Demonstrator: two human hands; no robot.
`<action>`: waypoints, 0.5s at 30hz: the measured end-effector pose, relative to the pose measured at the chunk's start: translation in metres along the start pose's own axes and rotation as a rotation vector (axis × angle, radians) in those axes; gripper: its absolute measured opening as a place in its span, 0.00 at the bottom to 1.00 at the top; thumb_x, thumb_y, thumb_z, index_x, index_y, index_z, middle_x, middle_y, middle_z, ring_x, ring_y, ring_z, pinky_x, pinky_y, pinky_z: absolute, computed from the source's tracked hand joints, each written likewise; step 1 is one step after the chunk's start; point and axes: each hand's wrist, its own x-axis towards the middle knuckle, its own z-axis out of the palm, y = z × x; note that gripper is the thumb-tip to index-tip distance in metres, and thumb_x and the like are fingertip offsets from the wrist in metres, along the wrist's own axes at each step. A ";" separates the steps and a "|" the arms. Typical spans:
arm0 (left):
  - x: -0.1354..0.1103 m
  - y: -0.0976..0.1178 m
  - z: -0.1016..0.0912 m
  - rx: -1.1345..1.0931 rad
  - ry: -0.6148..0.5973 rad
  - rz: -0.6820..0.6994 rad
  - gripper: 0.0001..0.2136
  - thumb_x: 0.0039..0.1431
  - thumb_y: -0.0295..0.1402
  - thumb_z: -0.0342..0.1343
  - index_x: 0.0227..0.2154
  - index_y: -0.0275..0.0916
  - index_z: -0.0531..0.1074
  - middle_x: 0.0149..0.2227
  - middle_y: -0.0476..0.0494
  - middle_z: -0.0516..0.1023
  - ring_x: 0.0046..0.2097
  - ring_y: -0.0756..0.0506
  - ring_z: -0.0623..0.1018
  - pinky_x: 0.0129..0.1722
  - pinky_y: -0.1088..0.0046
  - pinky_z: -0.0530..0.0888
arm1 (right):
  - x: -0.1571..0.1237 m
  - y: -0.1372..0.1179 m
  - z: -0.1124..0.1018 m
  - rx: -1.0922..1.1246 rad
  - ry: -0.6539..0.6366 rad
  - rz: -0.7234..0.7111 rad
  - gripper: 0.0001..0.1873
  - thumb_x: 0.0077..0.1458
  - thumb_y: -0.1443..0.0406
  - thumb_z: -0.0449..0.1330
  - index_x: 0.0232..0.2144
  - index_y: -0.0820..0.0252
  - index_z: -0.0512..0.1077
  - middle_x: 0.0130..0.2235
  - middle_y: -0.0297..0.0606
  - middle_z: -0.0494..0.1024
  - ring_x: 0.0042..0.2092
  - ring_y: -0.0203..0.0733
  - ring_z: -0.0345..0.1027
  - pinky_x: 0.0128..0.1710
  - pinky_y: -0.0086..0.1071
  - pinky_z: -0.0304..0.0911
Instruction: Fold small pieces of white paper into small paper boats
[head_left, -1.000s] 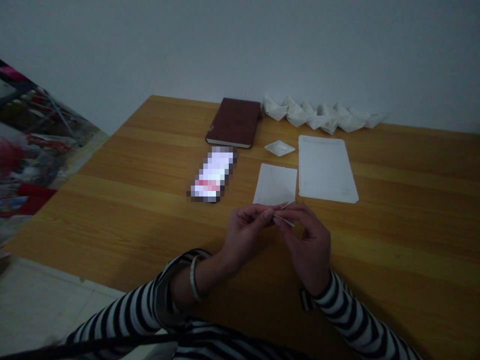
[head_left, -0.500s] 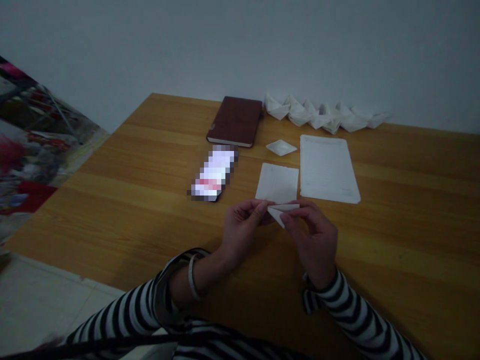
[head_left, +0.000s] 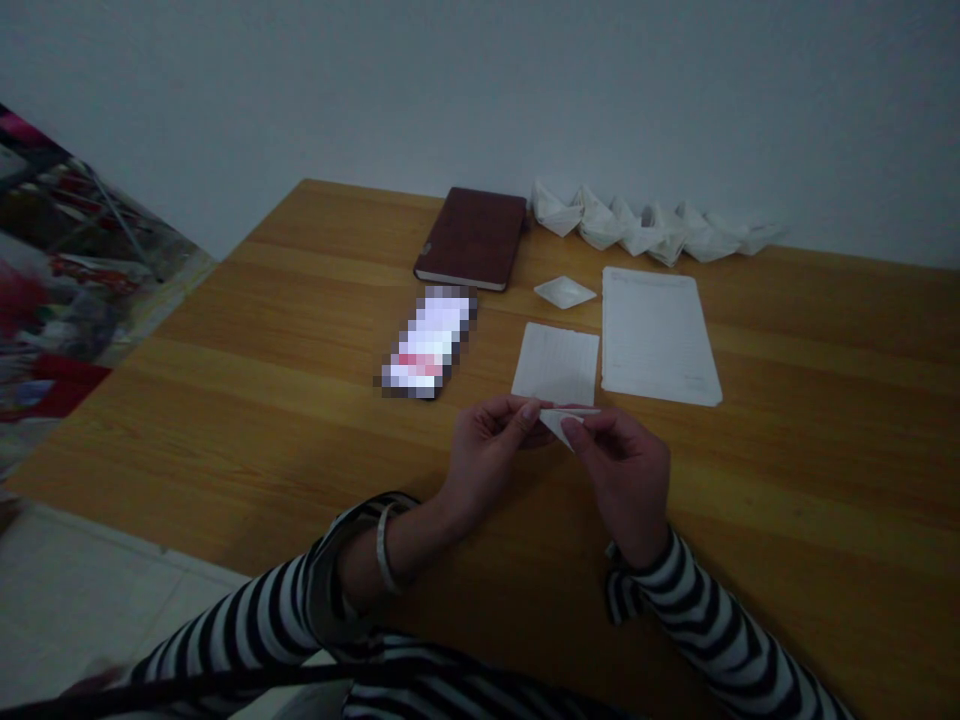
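Both my hands hold a small folded piece of white paper just above the wooden table. My left hand pinches its left end with thumb and forefinger. My right hand pinches its right side, fingers curled. Both arms wear black-and-white striped sleeves, and a bracelet circles my left wrist. Directly beyond the hands lies a small white sheet.
A larger white sheet lies right of the small one. One folded paper boat sits behind them, and a row of several paper boats lines the wall. A dark red notebook and a phone lie to the left.
The folded paper has turned from edge-on to showing a triangular flap between my fingers. My hands have shifted slightly forward and stay pinched on it.
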 end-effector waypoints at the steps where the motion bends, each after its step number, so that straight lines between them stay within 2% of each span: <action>1: 0.000 0.000 0.000 0.003 0.002 0.000 0.10 0.54 0.37 0.65 0.32 0.34 0.80 0.34 0.40 0.84 0.36 0.44 0.83 0.44 0.64 0.80 | 0.000 0.000 0.001 0.020 0.018 0.043 0.08 0.51 0.62 0.67 0.25 0.58 0.74 0.29 0.36 0.82 0.32 0.41 0.76 0.34 0.35 0.72; 5: 0.001 0.000 0.000 0.012 0.015 0.000 0.09 0.54 0.37 0.65 0.31 0.35 0.80 0.32 0.43 0.84 0.34 0.46 0.83 0.42 0.68 0.80 | 0.001 -0.003 0.001 0.038 0.067 0.128 0.09 0.47 0.61 0.69 0.22 0.59 0.75 0.25 0.35 0.80 0.27 0.39 0.74 0.28 0.32 0.71; 15: -0.001 0.001 0.001 0.032 -0.023 -0.024 0.08 0.55 0.36 0.64 0.32 0.36 0.81 0.33 0.43 0.84 0.35 0.47 0.82 0.42 0.70 0.80 | 0.001 -0.003 0.000 0.046 0.123 0.145 0.10 0.44 0.62 0.71 0.21 0.59 0.74 0.23 0.33 0.79 0.25 0.37 0.72 0.25 0.30 0.69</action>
